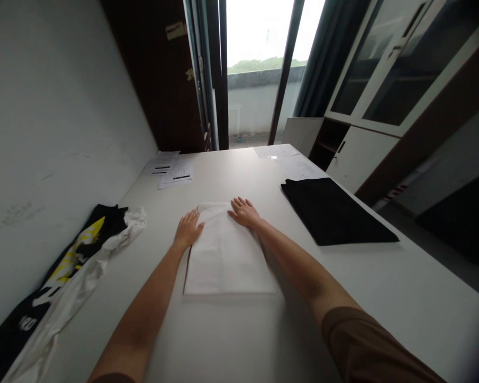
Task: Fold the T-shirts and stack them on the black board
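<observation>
I have both hands out over a folded white cloth, which lies flat on the white surface straight ahead of me, its wide near edge facing me. My left hand is at the cloth's far left corner, palm down, fingers extended and close together, thumb set apart and pointing in over the cloth. My right hand rests on the far right part, fingers straight and slightly spread, thumb out to the side. Both are opened out flat rather than curled; the right has hold of nothing, and from here I cannot tell whether the left pinches any of the edge.

Over to my right I see a folded black cloth near the edge of the surface, well apart from the white one. To my left, along the wall, a black garment with yellow and white print lies bunched beside a crumpled white garment. Printed papers lie at the far left, and pale sheets at the far right. Past the far end I get a bright window, a dark curtain and a white cabinet.
</observation>
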Tool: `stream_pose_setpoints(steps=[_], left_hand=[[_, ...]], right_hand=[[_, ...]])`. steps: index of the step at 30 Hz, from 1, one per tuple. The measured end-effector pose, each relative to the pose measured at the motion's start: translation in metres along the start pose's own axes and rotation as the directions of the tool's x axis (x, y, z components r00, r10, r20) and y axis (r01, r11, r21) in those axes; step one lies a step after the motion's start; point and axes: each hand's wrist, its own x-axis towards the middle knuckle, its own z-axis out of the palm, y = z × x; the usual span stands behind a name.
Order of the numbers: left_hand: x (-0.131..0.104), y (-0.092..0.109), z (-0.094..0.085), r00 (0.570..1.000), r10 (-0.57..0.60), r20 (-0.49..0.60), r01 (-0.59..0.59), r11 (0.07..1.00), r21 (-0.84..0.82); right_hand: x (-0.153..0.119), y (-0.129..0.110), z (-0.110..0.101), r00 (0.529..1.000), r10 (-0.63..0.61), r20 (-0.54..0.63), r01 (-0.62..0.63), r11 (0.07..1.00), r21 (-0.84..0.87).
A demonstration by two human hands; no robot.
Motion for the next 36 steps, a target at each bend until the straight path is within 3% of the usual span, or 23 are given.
stream_pose_setpoints(steps=[5,8,10,13,16,20,27,32,36], left_hand=[[-0.016,0.006,-0.011,0.987,-0.140,-0.082,0.143,0.989,0.032],[-0.019,0.025,-0.021,0.981,-0.117,-0.154,0.125,0.991,0.044],[-0.020,0.045,-0.026,0.987,-0.004,-0.160,0.012,0.999,0.052],[-0.020,0.076,-0.023,0.976,0.216,-0.040,-0.214,0.976,0.047],[-0.015,0.091,-0.010,0.965,0.254,0.060,-0.256,0.966,0.041],[-0.003,0.081,0.002,0.981,0.164,0.100,-0.169,0.984,0.046],[0.015,0.060,0.000,0.993,0.039,0.109,-0.045,0.998,0.053],[0.027,0.077,-0.001,0.996,-0.039,0.078,0.031,0.995,0.099],[0.019,0.095,0.001,0.998,0.012,-0.059,-0.006,0.994,0.108]], right_hand=[[-0.017,0.033,-0.005,0.972,0.235,-0.016,-0.235,0.972,-0.010],[-0.029,0.036,-0.009,0.953,0.294,-0.079,-0.295,0.956,0.001],[-0.035,0.023,-0.012,0.969,0.210,-0.132,-0.213,0.977,-0.009],[-0.040,-0.007,-0.014,0.984,0.002,-0.177,-0.008,0.999,-0.035],[-0.042,-0.030,-0.010,0.992,-0.071,-0.105,0.070,0.998,-0.007],[-0.045,-0.034,0.000,0.998,-0.050,-0.024,0.050,0.999,0.007],[-0.054,-0.029,0.006,1.000,-0.015,-0.006,0.015,1.000,-0.006],[-0.067,-0.021,-0.001,1.000,0.020,0.004,-0.020,1.000,-0.010],[-0.074,-0.013,-0.007,0.992,0.125,0.004,-0.125,0.992,-0.007]])
